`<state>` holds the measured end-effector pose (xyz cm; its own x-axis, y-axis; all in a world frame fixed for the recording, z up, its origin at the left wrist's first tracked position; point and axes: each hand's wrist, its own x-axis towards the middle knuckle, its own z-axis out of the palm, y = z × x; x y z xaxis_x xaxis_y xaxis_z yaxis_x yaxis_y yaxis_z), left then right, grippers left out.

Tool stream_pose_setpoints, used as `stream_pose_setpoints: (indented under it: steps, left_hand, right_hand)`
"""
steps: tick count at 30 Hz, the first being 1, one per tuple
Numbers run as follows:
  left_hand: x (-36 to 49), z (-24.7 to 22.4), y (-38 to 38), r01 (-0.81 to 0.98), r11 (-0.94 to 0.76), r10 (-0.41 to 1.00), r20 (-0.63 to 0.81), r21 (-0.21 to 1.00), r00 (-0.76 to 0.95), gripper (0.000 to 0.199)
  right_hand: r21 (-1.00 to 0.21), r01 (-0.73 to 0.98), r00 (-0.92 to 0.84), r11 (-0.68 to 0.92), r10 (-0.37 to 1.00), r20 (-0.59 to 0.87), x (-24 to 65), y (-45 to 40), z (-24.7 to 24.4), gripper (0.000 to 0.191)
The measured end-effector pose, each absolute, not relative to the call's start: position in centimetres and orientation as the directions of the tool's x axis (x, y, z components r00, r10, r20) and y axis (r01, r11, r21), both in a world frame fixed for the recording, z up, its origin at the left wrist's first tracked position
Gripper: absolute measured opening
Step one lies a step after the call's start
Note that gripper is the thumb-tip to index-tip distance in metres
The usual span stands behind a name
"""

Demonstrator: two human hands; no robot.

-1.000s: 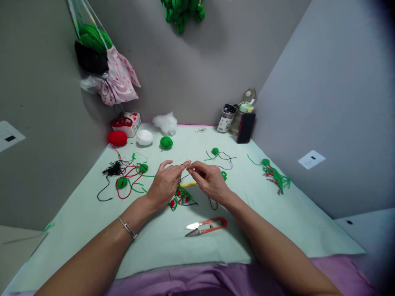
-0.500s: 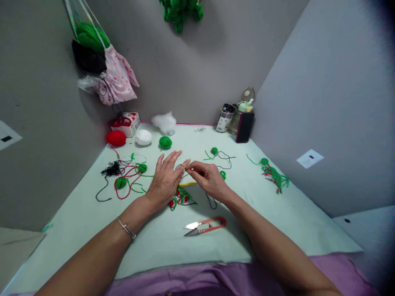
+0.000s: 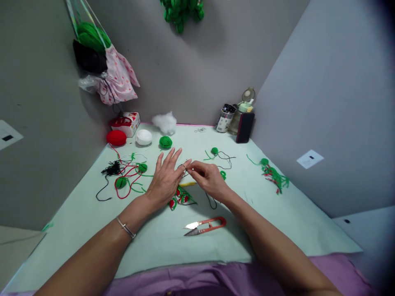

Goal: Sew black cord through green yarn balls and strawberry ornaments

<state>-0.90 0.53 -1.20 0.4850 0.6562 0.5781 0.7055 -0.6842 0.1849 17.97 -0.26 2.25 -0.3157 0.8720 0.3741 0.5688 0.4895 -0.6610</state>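
Observation:
My left hand (image 3: 166,176) is palm down over the table's middle, its upper fingers spread and its thumb and index finger close to a loop of black cord (image 3: 184,166). From the right, my right hand (image 3: 208,177) pinches the black cord between thumb and index finger, nearly touching the left fingertips. Beneath the hands lie a yellow crochet hook (image 3: 188,184) and small red, white and green crocheted pieces (image 3: 173,203), partly hidden by my left hand. More black cord hangs below my right hand. Orange-handled thread snips (image 3: 206,226) lie nearer to me.
Red (image 3: 116,138), white (image 3: 143,137) and green (image 3: 166,142) yarn balls sit at the back left, beside stuffing (image 3: 165,123). Tangled black yarn (image 3: 112,168) lies left. A dark phone (image 3: 245,128) and a pen holder (image 3: 225,118) stand back right; green yarn scraps (image 3: 277,179) lie right.
The fingers of my left hand have shifted slightly upward, and the black cord loop between the hands has changed shape a little. My right hand keeps its pinch in nearly the same place.

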Motion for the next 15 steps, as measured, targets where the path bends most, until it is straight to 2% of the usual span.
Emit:
stream_pose_setpoints:
  steps: [4,8,15]
  left_hand:
    - [-0.98,-1.18,0.57,0.72,-0.675,0.663,0.562,0.161,0.495,0.041]
    - [-1.04,-1.21,0.61,0.72,-0.678,0.657,0.56,0.147,0.504,0.043]
    - [-0.91,-1.21,0.54,0.724,-0.671,0.671,0.543,0.158,0.504,0.042]
  right_hand:
    - [-0.648,0.596,-0.284,0.474,0.879,0.382,17.93,-0.21,2.32,0.015]
    - [-0.657,0.574,-0.329,0.489,0.873,0.361,18.11,-0.13,2.45,0.017]
    - [-0.598,0.671,-0.261,0.44,0.894,0.364,18.12,0.06,2.16,0.018]
